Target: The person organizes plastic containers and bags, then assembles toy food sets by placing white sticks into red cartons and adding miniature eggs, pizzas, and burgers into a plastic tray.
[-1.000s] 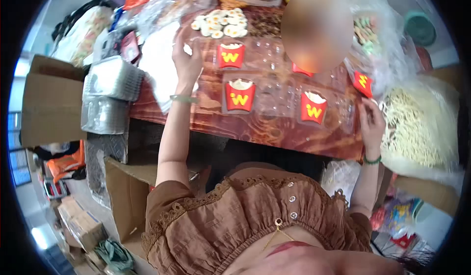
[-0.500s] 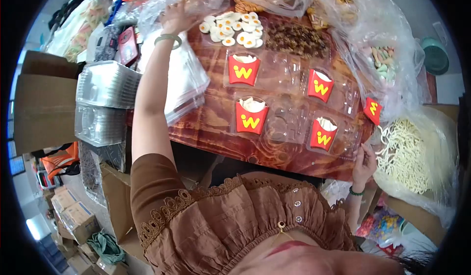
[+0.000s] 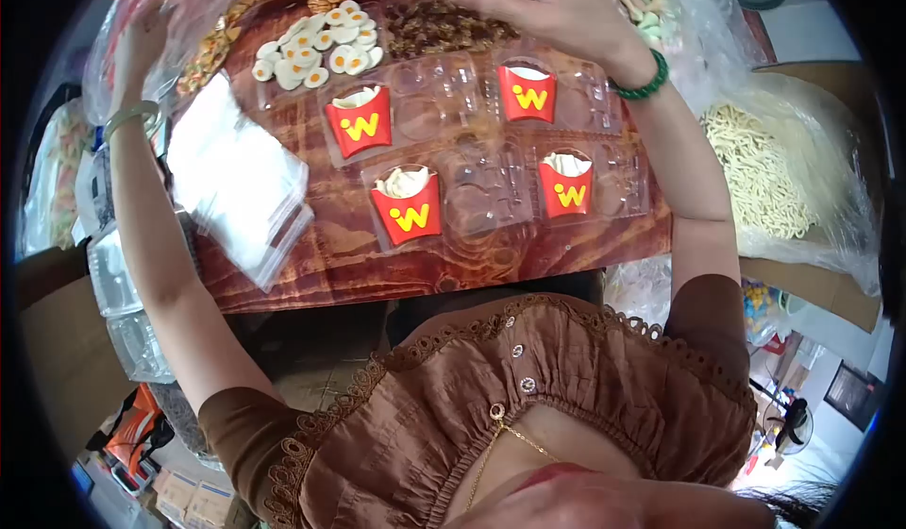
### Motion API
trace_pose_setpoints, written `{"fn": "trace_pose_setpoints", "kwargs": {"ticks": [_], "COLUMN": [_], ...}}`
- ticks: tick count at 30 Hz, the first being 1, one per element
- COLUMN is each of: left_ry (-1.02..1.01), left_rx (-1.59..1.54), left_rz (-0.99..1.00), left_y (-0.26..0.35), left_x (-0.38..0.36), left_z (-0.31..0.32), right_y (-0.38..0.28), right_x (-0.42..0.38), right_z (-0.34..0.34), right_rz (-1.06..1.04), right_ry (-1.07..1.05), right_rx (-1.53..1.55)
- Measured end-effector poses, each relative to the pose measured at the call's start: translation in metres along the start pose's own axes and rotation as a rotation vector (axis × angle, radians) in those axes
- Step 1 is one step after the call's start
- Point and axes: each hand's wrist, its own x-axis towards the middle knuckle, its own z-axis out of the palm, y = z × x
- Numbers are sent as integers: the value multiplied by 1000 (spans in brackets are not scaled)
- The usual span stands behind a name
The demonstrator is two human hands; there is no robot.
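Observation:
My left hand (image 3: 142, 52) is at a clear plastic bag (image 3: 106, 81) with red in it, at the upper left; the plastic partly covers its fingers. At the top edge, my right hand (image 3: 543, 10) reaches over the brown gummy-like pieces (image 3: 434, 31), thumb and fingers apart; some fingertips are cut off by the frame. Below it, several clear plastic trays (image 3: 486, 180) each hold a red fries-box piece with a yellow mark, such as the near-left fries box (image 3: 408, 210) and the far-right fries box (image 3: 528, 95). White and orange fried-egg pieces (image 3: 316, 46) lie beside the brown pieces.
A stack of clear plastic sheets or bags (image 3: 231, 175) lies on the wood-patterned table (image 3: 349, 279). At right, a bag holds pale noodle-like strands (image 3: 755, 170); pastel pieces (image 3: 642, 5) sit behind. Stacked clear containers (image 3: 142, 340) stand at left.
My right hand has gone from the table's right corner up to the far side. My left hand has stayed at the plastic at upper left. The view has shifted, and the table appears lower left.

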Motion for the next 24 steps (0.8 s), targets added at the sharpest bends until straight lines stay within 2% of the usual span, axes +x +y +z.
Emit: {"fn": "trace_pose_setpoints", "kwargs": {"ticks": [3, 4, 9, 14, 16, 17, 19, 20, 22, 23, 24], "left_ry": [38, 45, -286, -373, -435, -342, -484, -555, -704, -646, -584], "left_rx": [-98, -69, -9, 89, -114, -46, -203, -458, -605, -509, -413], "left_rz": [233, 218, -20, 110, 272, 147, 111, 108, 139, 143, 147], "left_y": [23, 21, 30, 37, 77, 107, 142, 144, 162, 168, 173], "left_x": [-15, -20, -30, -69, -72, -80, -74, -71, -66, -66, -69], "left_z": [-25, -36, -45, -56, -74, -78, -75, -55, -21, -2, 17], "right_y": [-11, -15, -14, 20, 46, 61, 85, 94, 92, 83, 89], "right_x": [80, 102, 151, 119, 98, 89, 75, 70, 63, 66, 69], "right_z": [61, 80, 143, 114, 83, 67, 41, 35, 41, 49, 62], "right_rz": [-86, -103, -99, -43, 69, 142, 295, 349, 362, 356, 292], "right_ry": [-158, -199, -315, -320, -333, -363, -466, -531, -612, -636, -555], "right_rx": [86, 106, 93, -3, -80, -127, -208, -223, -194, -173, -187]}}
